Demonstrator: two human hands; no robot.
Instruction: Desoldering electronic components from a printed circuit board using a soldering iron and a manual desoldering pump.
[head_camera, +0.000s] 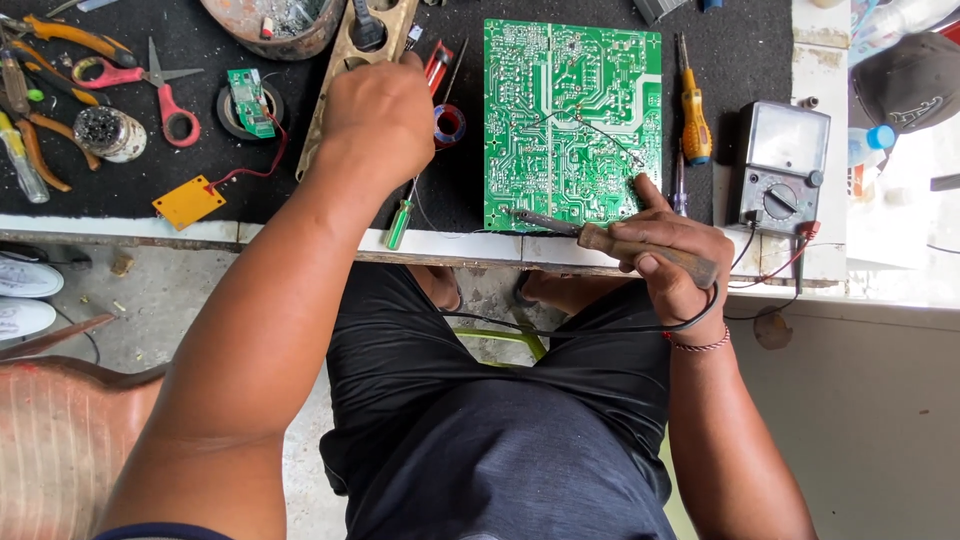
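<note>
While the right hand (668, 262) has its fingers wrapped around a wooden-handled soldering iron (610, 243), the tip sits low on the green circuit board (572, 120) lying solder-side up on the black-topped counter (100, 195). Left hand (378, 112) is curled up over by the tan strip with round holes (352, 60), but I can't tell if those fingers are gripping anything. Yellow screwdriver (694, 120) and an analog multimeter (780, 165) sit right of the board; red-handled scissors (165, 95) lie off to the left.
</note>
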